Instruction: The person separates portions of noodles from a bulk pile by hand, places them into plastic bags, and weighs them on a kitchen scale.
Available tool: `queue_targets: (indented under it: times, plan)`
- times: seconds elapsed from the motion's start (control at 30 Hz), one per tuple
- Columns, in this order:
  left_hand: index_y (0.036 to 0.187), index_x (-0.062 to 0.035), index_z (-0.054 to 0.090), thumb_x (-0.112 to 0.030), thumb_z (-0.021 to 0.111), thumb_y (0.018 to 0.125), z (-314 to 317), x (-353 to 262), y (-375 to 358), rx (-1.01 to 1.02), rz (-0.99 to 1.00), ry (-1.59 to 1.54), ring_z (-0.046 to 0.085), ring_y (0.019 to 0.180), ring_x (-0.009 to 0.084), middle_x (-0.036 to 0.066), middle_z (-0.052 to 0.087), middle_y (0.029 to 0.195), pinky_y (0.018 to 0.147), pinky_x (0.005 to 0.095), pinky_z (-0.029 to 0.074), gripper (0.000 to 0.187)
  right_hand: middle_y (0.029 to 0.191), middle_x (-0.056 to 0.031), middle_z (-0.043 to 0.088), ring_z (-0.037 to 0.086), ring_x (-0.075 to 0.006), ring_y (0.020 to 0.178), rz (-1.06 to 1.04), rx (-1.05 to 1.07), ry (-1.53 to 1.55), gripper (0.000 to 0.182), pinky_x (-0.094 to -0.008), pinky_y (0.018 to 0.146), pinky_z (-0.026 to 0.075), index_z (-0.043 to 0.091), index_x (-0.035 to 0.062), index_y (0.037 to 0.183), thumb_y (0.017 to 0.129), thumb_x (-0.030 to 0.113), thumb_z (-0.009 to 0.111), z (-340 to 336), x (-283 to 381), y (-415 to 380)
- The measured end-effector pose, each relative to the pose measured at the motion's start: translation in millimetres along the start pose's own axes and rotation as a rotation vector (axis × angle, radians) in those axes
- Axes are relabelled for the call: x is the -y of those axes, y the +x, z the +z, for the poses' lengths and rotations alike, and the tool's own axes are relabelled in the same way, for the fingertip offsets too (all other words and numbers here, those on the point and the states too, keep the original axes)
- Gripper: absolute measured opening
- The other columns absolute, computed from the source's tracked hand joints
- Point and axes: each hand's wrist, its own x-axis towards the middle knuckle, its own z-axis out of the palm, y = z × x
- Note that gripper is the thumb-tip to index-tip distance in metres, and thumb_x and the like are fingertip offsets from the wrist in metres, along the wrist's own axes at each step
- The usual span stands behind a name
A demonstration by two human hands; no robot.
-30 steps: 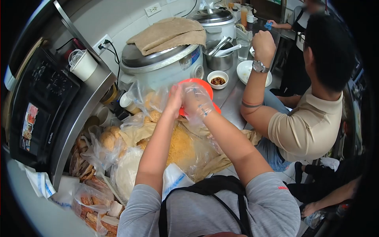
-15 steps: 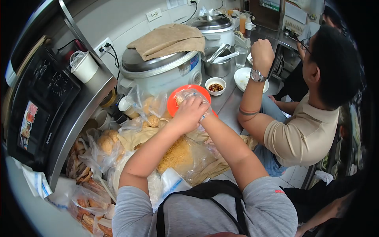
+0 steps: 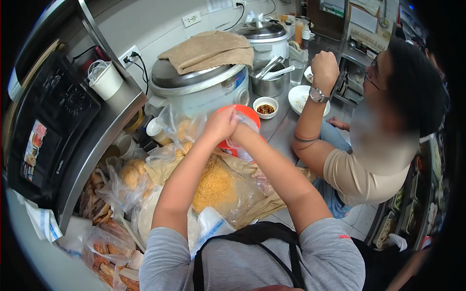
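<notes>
My left hand is closed over the far end of my right hand, gripping at a clear plastic glove. My right hand wears this thin glove, which is bunched and loose. Its fingers are hidden behind my left hand. Both hands meet above an orange-red plate, covering most of it; its contents cannot be seen now. Just below the hands lies a clear bag of thin yellow noodles. To the plate's right stands a small white bowl of dark sauce.
A large rice cooker with a brown cloth stands behind the plate. Bagged round food and browned meat lie at left, near a black oven. A co-worker sits close on the right with a raised fist.
My left hand has shifted up and left from on top of my right hand. My right hand has drawn back slightly towards me, and the glove looks more crumpled.
</notes>
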Motion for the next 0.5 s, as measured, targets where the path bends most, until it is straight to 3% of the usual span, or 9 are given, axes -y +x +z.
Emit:
queue_targets:
  times: [0.13,0.23,0.37,0.47,0.5]
  plan:
    - [0.076,-0.0035,0.049,-0.017,0.051,0.072,3,34,16,-0.004,-0.202,0.116,0.053,0.072,0.0353,0.019,0.056,0.074,0.061,0.0398,0.041,0.014,0.098,-0.0136,0.053,0.053,-0.0277,0.089,0.132,0.128,-0.274,0.026,-0.0389,0.076,0.043,0.053,0.0053,0.097,0.073,0.009,0.044,-20,44,-17]
    - [0.087,-0.0064,0.053,-0.019,0.051,0.072,0,49,17,0.049,-0.396,0.207,0.054,0.082,0.0349,0.017,0.058,0.085,0.07,0.0411,0.043,0.019,0.097,-0.0134,0.054,0.052,-0.0278,0.091,0.11,-0.069,-0.189,0.026,-0.0373,0.075,0.043,0.056,0.0082,0.099,0.074,0.008,0.047,-20,41,-21]
    - [0.087,-0.0053,0.054,-0.02,0.051,0.072,-1,49,8,0.041,-0.408,0.265,0.054,0.085,0.0335,0.017,0.058,0.087,0.072,0.0406,0.042,0.021,0.097,-0.0141,0.054,0.051,-0.0289,0.093,-0.11,-0.265,0.176,0.031,-0.036,0.08,0.041,0.056,0.0133,0.099,0.07,0.004,0.05,-21,13,-22]
    - [0.084,-0.0043,0.054,-0.02,0.051,0.072,-8,42,5,0.012,-0.433,0.21,0.054,0.079,0.033,0.018,0.057,0.084,0.068,0.0393,0.043,0.02,0.093,-0.0156,0.054,0.053,-0.0301,0.087,-0.045,-0.357,0.331,0.038,-0.0343,0.078,0.042,0.056,0.007,0.095,0.061,-0.007,0.05,-30,10,-21]
    - [0.082,-0.0039,0.053,-0.02,0.051,0.071,-11,44,5,0.013,-0.443,0.172,0.055,0.075,0.0324,0.018,0.057,0.081,0.065,0.0387,0.042,0.02,0.099,-0.0146,0.053,0.051,-0.0286,0.094,-0.088,-0.353,0.376,0.037,-0.0344,0.08,0.042,0.053,0.0061,0.099,0.064,-0.004,0.053,-35,9,-20]
